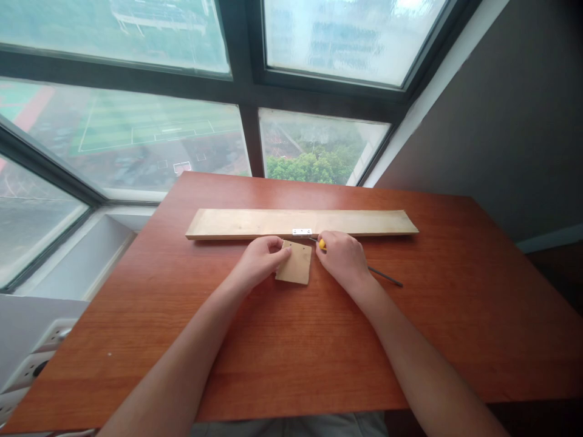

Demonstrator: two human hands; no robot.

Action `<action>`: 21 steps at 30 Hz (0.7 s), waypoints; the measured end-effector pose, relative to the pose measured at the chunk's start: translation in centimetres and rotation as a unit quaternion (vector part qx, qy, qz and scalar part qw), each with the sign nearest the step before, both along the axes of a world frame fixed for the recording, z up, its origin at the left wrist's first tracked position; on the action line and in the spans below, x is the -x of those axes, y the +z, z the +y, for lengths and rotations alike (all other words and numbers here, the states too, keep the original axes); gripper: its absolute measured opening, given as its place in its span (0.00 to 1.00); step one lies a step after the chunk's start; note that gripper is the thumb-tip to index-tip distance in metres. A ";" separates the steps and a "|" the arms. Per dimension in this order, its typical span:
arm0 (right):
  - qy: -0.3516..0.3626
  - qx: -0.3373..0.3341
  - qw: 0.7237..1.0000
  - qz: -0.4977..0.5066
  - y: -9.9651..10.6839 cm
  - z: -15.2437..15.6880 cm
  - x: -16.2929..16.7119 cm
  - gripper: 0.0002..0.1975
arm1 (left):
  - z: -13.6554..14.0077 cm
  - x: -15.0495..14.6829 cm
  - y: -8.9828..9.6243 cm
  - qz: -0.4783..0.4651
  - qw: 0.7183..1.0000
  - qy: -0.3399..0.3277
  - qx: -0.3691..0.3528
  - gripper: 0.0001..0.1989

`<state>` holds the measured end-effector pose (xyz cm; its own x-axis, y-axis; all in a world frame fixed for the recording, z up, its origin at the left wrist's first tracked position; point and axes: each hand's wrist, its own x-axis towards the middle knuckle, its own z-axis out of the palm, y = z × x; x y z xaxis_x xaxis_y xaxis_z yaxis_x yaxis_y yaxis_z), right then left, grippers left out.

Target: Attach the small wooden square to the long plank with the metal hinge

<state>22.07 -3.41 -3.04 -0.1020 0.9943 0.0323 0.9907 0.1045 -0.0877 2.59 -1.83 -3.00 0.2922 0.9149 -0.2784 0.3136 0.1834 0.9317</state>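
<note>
My left hand [262, 261] pinches the upper left edge of a small square wooden piece [295, 267], which has small dark holes along its top. In my right hand [341, 255] is a screwdriver [322, 244]; a bit of yellow handle and a thin shaft show, the rest is covered by the fingers. Its tip points left, close to a small white hinge-like plate [301, 232] with holes. That plate sits at the near edge of a long pale wooden board [246, 223], just beyond both hands. Whether the tip touches anything is too small to tell.
A thin dark rod [387, 277] lies by my right wrist, partly hidden by it. Everything rests on a reddish-brown table [291, 358]. Windows with dark frames [252, 139] stand behind it, a grey wall [478, 121] at right, and power sockets [34, 367] at lower left.
</note>
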 end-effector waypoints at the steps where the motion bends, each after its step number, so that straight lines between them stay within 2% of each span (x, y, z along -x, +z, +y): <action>1: 0.000 -0.001 1.000 0.002 0.0 0.0 0.0 0.10 | 0.0 0.0 0.0 0.001 1.000 0.000 -0.001 0.13; 21: 0.006 -0.036 0.999 0.016 -0.4 -0.1 0.0 0.09 | 0.0 0.1 -0.2 0.005 1.000 -0.014 -0.003 0.13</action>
<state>22.04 -3.46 -3.49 -0.1112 0.9880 0.1067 0.9861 0.1230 -0.1113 2.51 -1.81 -3.23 0.3155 0.9080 -0.2756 0.3279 0.1682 0.9296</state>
